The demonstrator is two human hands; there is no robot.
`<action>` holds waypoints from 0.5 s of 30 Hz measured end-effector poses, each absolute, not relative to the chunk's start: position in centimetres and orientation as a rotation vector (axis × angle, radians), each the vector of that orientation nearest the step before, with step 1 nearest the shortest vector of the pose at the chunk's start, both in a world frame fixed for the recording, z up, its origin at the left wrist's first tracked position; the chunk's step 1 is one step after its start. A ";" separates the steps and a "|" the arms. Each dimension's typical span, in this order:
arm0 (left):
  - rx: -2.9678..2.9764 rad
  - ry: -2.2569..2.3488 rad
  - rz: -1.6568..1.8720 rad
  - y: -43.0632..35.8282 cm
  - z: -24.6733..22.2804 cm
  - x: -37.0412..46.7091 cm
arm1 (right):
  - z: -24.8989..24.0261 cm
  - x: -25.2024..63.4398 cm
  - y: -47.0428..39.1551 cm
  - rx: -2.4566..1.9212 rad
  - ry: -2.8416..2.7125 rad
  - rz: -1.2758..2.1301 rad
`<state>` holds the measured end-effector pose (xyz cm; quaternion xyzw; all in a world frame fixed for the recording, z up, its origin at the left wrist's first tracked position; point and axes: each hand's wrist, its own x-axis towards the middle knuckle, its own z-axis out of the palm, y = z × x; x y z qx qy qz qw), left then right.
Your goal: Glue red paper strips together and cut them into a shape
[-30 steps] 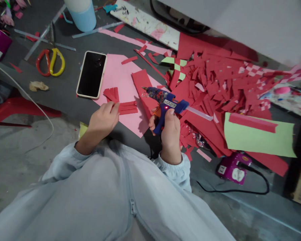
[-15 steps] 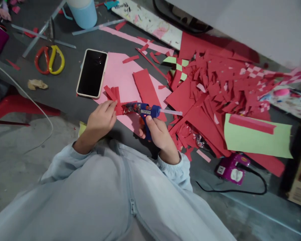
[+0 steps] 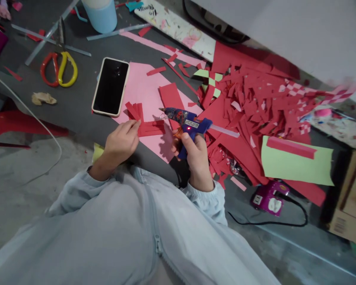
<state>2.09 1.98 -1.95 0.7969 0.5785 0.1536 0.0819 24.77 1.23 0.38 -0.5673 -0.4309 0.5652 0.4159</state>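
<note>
My right hand [image 3: 195, 154] grips a blue glue gun [image 3: 190, 122] with a glue stick [image 3: 225, 131] poking from its back and a small red light lit. Its nozzle points left, above the pink paper sheet [image 3: 142, 81]. Joined red paper strips [image 3: 151, 128] lie on the sheet's lower left part. My left hand [image 3: 123, 138] pinches the left end of these strips between thumb and fingers. A wider red paper piece [image 3: 170, 96] rests on the pink sheet behind the glue gun.
A phone [image 3: 111, 86] and red-and-yellow-handled scissors [image 3: 58, 69] lie to the left, with a blue mug [image 3: 100, 16] behind. Many red paper scraps [image 3: 249, 91] pile up on the right, beside a green sheet [image 3: 296, 168] and a purple socket box [image 3: 269, 198].
My right hand has lifted the glue gun off the red strips and drawn it to the right. My left hand keeps its pinch in nearly the same place.
</note>
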 end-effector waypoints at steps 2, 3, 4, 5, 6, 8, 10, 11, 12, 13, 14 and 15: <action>2.389 1.727 0.493 1.9 -2.4 1.9 | 0.7 24.5 1.4 -1.509 -1.125 1.328; 2.403 1.725 0.516 1.9 -2.6 1.8 | 1.0 24.2 1.6 -1.551 -1.164 1.275; 2.422 1.718 0.537 1.9 -2.8 1.8 | 1.3 23.9 1.7 -1.588 -1.205 1.215; 2.442 1.709 0.558 1.8 -3.1 1.7 | 1.6 23.5 1.9 -1.614 -1.252 1.168; 2.462 1.697 0.582 1.8 -3.3 1.6 | 2.0 23.0 2.1 -1.638 -1.283 1.123; 2.486 1.668 0.620 1.7 -3.5 1.5 | 2.4 21.9 2.5 -1.675 -1.306 1.043; 2.486 1.641 0.635 1.6 -3.5 1.3 | 2.4 20.8 3.0 -1.640 -1.330 1.018; 2.483 1.629 0.634 1.6 -3.5 1.3 | 2.2 20.3 3.2 -1.617 -1.366 1.006; 2.481 1.617 0.628 1.5 -3.4 1.2 | 2.0 19.9 3.5 -1.611 -1.399 0.991; 2.483 1.602 0.620 1.5 -3.4 1.1 | 1.7 19.5 3.8 -1.596 -1.423 0.998; 2.489 1.589 0.618 1.5 -3.3 1.0 | 1.3 19.2 4.0 -1.575 -1.438 1.007; 2.495 1.580 0.615 1.5 -3.3 1.0 | 1.0 19.0 4.4 -1.562 -1.454 1.018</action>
